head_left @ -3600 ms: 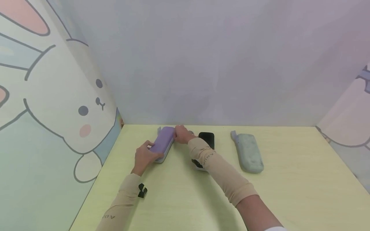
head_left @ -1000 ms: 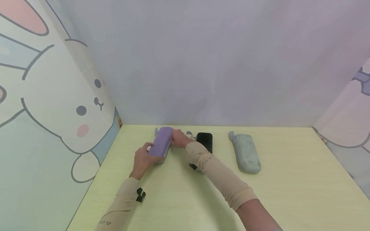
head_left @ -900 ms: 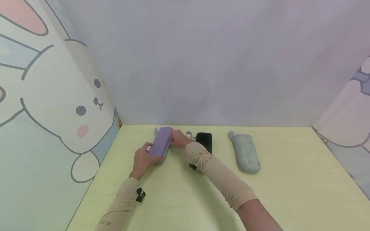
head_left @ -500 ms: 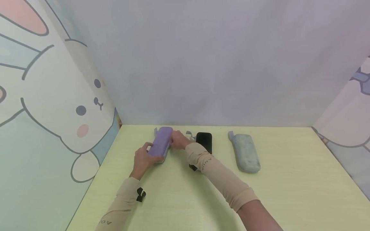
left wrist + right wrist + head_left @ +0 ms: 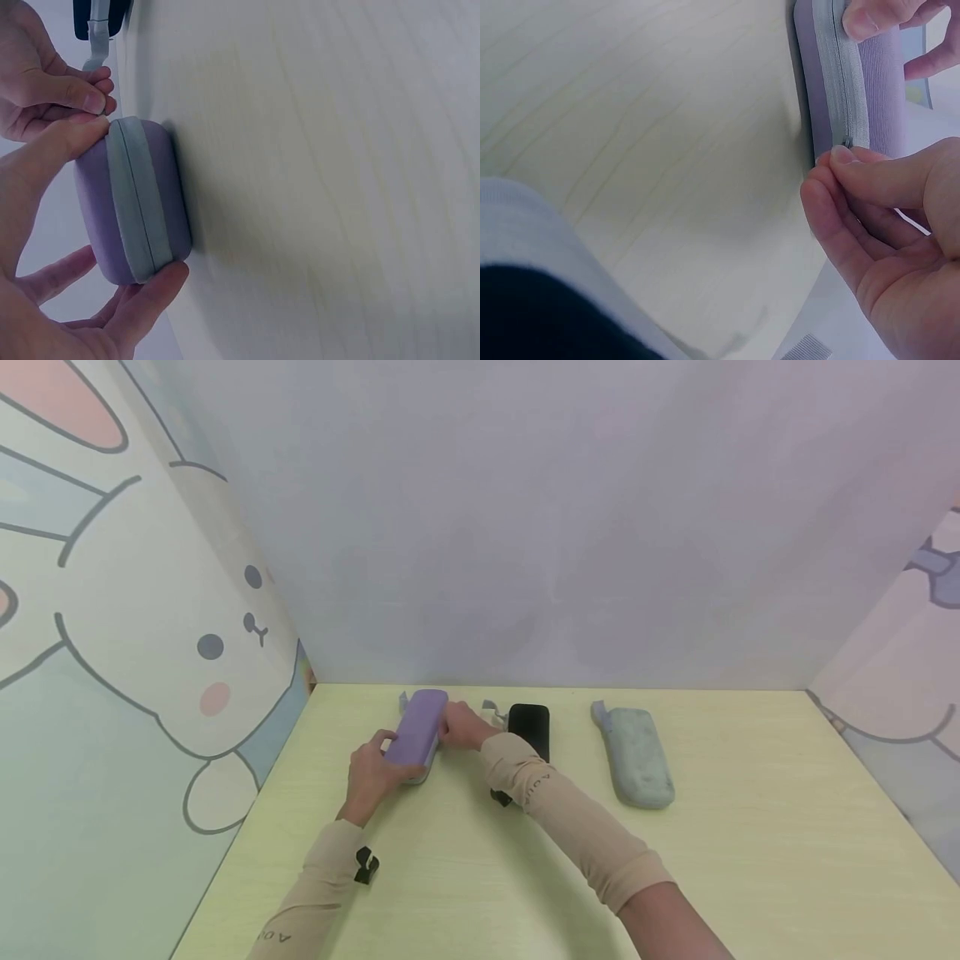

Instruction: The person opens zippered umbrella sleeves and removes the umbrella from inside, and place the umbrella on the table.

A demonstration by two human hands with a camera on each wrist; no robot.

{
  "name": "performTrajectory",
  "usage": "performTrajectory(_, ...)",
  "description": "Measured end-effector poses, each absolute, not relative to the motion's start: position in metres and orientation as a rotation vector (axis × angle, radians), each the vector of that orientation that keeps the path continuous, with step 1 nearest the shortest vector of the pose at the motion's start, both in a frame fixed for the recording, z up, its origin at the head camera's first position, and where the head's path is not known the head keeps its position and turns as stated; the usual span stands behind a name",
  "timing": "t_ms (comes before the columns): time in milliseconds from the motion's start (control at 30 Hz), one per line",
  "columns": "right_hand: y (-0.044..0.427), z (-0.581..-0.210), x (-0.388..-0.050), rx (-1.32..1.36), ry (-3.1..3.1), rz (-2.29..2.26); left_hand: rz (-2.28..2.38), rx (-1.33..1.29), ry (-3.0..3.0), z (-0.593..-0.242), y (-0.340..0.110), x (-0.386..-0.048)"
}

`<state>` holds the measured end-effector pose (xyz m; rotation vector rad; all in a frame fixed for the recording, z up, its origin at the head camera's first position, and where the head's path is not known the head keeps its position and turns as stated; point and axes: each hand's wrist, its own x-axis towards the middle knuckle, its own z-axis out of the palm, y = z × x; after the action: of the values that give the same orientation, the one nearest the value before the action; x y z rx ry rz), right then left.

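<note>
A purple case (image 5: 420,727) with a grey zip band lies at the table's back left. My left hand (image 5: 371,777) grips its near end, thumb on one side and fingers on the other, as the left wrist view shows (image 5: 45,300). Thumb and forefinger of my right hand (image 5: 464,727) pinch the zip pull (image 5: 847,141) on the case's right side. In the right wrist view the right hand (image 5: 900,217) hides the band beyond the pull. The band above the pull looks closed, its two halves together.
A black phone-like object (image 5: 529,727) lies right of the right hand, partly behind the forearm. Farther right is a grey-green case (image 5: 641,760) with a lilac strap. Walls stand behind the table (image 5: 750,827) and at both sides. Black pieces show beside each sleeve.
My right hand has moved slightly toward me along the case's right side, still pinching. The left hand keeps its hold, and the case stays in nearly the same place.
</note>
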<state>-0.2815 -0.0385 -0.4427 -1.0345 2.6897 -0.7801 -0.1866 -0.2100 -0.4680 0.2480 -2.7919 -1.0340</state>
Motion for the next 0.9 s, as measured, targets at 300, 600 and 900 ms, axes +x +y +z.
performTrajectory(300, -0.04, -0.443, -0.278, -1.036, 2.676, -0.747, -1.024, 0.227, -2.78, -0.466, -0.209, -0.185)
performTrajectory(600, -0.04, -0.441, -0.272, -1.077, 2.67, -0.734, -1.034, 0.227, -2.785, -0.464, -0.208, -0.185)
performTrajectory(900, -0.039, -0.442, -0.271, -1.091, 2.651, -0.713, -1.042, 0.223, -2.788, -0.461, -0.207, -0.184)
